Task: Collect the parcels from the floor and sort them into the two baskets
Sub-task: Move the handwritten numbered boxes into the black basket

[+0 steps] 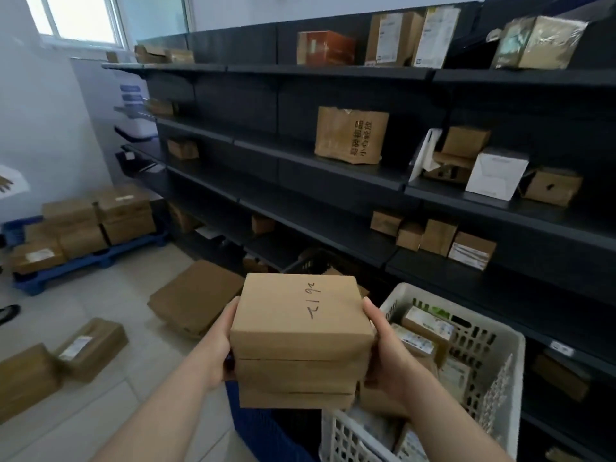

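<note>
A stack of three parcels (301, 341) is sitting between the two hands, the top one bearing a handwritten mark. The left hand (221, 345) is pressing against the stack's left side with its fingers wrapping underneath. The right hand (388, 351) is clasping the right side, thumb lying along the upper edge. Both hands are gripping the stack.

Just below and beyond the right hand, one white basket (500, 331) is standing with several parcels inside; their count is unclear. Directly under the stack, one blue basket (263, 431) is showing. Out past the left hand, three cartons (196, 298) are lying on the floor. Farther left, a blue pallet (90, 261) is carrying stacked boxes. Dark shelves (333, 181) are running beyond both hands.
</note>
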The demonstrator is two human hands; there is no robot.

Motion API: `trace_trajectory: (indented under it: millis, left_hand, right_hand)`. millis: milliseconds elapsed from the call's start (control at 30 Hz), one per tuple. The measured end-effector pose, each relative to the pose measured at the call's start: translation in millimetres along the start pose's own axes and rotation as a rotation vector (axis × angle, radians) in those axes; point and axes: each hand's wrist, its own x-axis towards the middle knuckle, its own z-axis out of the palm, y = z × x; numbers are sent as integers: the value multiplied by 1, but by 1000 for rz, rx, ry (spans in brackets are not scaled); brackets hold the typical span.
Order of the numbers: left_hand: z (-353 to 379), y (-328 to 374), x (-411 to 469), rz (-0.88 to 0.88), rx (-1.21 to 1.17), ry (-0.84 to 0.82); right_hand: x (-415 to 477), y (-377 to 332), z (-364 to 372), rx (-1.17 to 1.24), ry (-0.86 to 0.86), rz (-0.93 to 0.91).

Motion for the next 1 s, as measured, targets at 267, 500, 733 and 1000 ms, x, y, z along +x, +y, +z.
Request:
trace_trajectory:
  millis: [267,500,733,1000]
  left_hand:
    - [29,53,112,-27,-3,-185]
    - [62,86,198,-94,33,-248]
    - [90,97,295,-258,200,-401]
    - [105,90,374,-417,302,-538]
  right_hand:
    - [92,-62,-5,-36,70,11]
    - [151,-98,-11,-25,193,104]
    - [210,-90,-9,142,415,218]
    - [246,-69,20,492,583,253]
